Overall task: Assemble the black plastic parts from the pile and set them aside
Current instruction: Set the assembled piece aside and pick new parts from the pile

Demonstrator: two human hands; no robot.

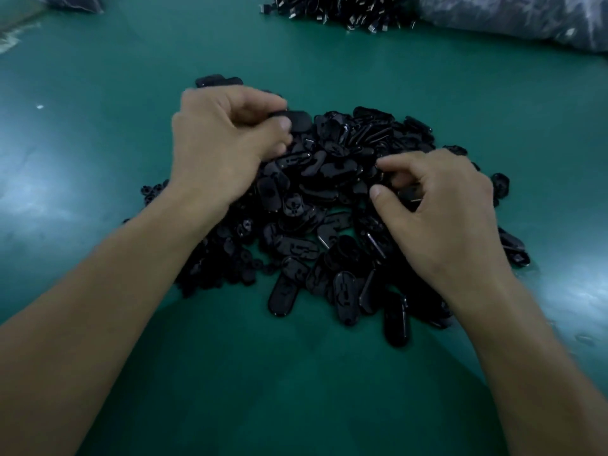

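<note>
A big pile of black plastic parts (329, 199), mostly oval shells, covers the middle of the green table (98, 159). My left hand (223, 139) hovers over the pile's far left and pinches one black oval part (297, 120) between thumb and fingers. My right hand (441, 205) sits over the pile's right side, fingers curled, thumb and forefinger closing on a small black piece (408, 192) that is mostly hidden. Smaller round black pieces (210, 258) lie along the pile's left edge.
A second heap of black parts with metal bits (342, 11) lies at the far edge. A clear plastic bag of parts (526, 18) is at the far right, another bag (75, 1) at the far left. Bare green table lies in front of the pile.
</note>
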